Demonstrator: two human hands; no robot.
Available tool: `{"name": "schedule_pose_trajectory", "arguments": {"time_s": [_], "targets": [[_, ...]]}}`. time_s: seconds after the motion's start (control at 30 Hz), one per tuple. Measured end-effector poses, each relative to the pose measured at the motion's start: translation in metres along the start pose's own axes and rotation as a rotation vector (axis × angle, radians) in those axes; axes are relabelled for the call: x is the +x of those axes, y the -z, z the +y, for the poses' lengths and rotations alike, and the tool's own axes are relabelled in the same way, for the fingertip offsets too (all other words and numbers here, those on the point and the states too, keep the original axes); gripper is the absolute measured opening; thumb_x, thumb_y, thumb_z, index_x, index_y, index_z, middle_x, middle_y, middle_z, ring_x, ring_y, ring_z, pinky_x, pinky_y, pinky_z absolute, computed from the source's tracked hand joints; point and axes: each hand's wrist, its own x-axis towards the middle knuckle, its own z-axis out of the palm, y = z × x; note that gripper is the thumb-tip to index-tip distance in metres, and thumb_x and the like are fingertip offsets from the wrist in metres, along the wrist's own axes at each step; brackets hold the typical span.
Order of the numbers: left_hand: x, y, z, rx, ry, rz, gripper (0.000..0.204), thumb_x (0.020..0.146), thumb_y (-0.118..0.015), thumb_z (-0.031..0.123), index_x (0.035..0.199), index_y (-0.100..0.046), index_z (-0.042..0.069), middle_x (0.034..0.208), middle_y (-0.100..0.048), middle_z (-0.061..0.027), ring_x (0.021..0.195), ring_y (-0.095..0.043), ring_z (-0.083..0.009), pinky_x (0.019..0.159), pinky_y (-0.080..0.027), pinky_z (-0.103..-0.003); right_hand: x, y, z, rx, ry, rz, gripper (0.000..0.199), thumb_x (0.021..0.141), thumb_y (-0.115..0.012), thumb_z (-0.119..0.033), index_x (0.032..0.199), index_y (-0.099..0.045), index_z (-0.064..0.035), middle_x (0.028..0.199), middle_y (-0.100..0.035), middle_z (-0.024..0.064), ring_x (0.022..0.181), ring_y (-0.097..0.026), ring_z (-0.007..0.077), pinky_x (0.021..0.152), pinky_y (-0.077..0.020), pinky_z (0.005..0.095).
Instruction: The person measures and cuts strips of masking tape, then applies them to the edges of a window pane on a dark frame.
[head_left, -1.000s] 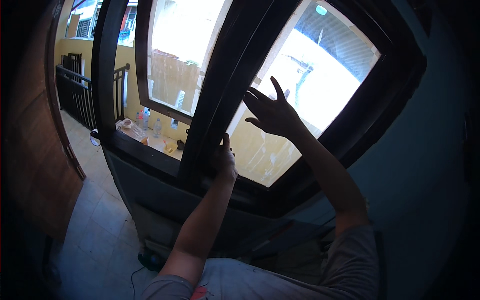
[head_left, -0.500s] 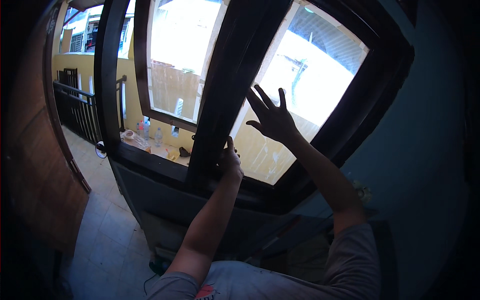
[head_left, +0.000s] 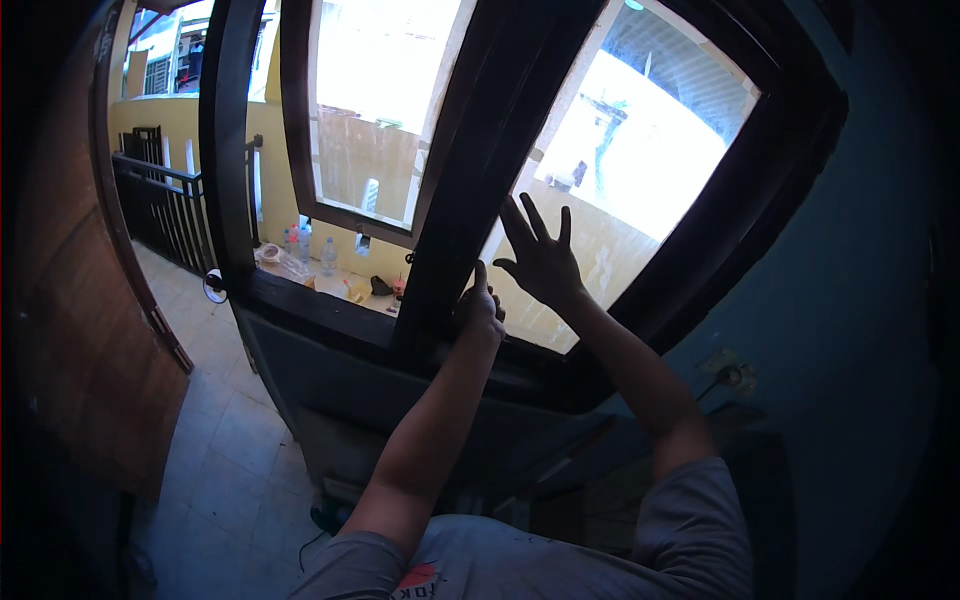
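Two window panes stand in a dark frame, split by a thick dark post (head_left: 470, 150). My right hand (head_left: 545, 258) is spread against the right pane (head_left: 640, 150), fingers apart and pointing up, its fingertips near the pane's left edge beside the post. Pale tape-like strips (head_left: 572, 105) run along the glass edges. Just below and left of it, my left hand (head_left: 481, 306) is at the foot of the post, thumb pointing up and the other fingers curled. Whatever those fingers may hold is hidden in shadow.
Left of the post, an open sash (head_left: 297, 110) swings outward. Bottles (head_left: 329, 256), a tape roll (head_left: 270, 254) and other small things sit on a ledge outside. A brown door (head_left: 95, 350) stands at the left, a black railing (head_left: 165, 205) beyond. A wall fitting (head_left: 738, 376) is at right.
My right hand has slid down the pane, closer to my left hand. My left hand stays at the foot of the post. The whole view has shifted slightly.
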Motion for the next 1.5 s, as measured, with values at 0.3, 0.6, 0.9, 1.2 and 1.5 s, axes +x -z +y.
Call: {"name": "schedule_pose_trajectory", "arguments": {"time_s": [0.3,0.6,0.9,1.2,1.5], "targets": [[-0.087,0.059,-0.026,-0.163,0.081,-0.114,0.03,0.106,-0.068,0.041,0.087,-0.056,0.02,0.071,-0.053,0.0059,0.056,-0.048,-0.0075,0.05,-0.036,-0.026,-0.048,-0.032,-0.045,-0.075,0.128,-0.004,0.094,0.097,-0.053,-0.077,0.167,-0.042,-0.0148,0.178,-0.031,0.0072,0.162,-0.033,0.0241,0.126,-0.0287,0.0622],[-0.146,0.211,-0.002,-0.017,0.184,-0.131,0.027,0.106,-0.068,0.039,0.089,-0.06,0.02,0.076,-0.051,0.0034,0.065,-0.048,-0.0125,0.061,-0.041,-0.031,-0.055,-0.036,-0.018,-0.101,0.162,0.009,0.097,0.096,-0.048,-0.082,0.171,-0.035,-0.0211,0.179,-0.03,-0.0014,0.163,-0.032,0.0245,0.126,-0.0277,0.0639],[-0.179,0.456,0.032,-0.14,0.076,0.294,0.026,0.105,-0.069,0.042,0.095,-0.062,0.019,0.079,-0.059,0.0024,0.067,-0.055,-0.0138,0.062,-0.046,-0.032,-0.068,-0.022,-0.072,0.204,-0.122,-0.077,0.088,0.099,-0.059,-0.067,0.172,-0.031,-0.0267,0.181,-0.018,0.013,0.167,-0.015,0.039,0.122,-0.0082,0.0806],[-0.176,0.439,0.208,0.043,-0.53,0.502,0.02,0.1,-0.074,0.037,0.104,-0.069,0.019,0.096,-0.064,0.0037,0.084,-0.057,-0.0112,0.072,-0.045,-0.03,-0.213,0.032,-0.17,0.529,-0.764,0.092,0.066,0.111,-0.047,-0.054,0.159,-0.049,-0.008,0.163,-0.049,0.0192,0.154,-0.044,0.0372,0.127,-0.0148,0.0715],[-0.02,0.415,0.397,1.786,-1.03,0.659,0.124,0.066,-0.091,0.016,0.168,-0.023,0.021,0.172,-0.028,-0.0268,0.15,-0.043,-0.0483,0.117,-0.047,-0.056,-0.347,0.078,-0.219,0.651,-0.896,-0.418,0.051,0.108,-0.062,-0.035,0.148,-0.057,-0.0045,0.147,-0.061,0.0209,0.143,-0.054,0.0402,0.13,-0.0189,0.0645]]}}
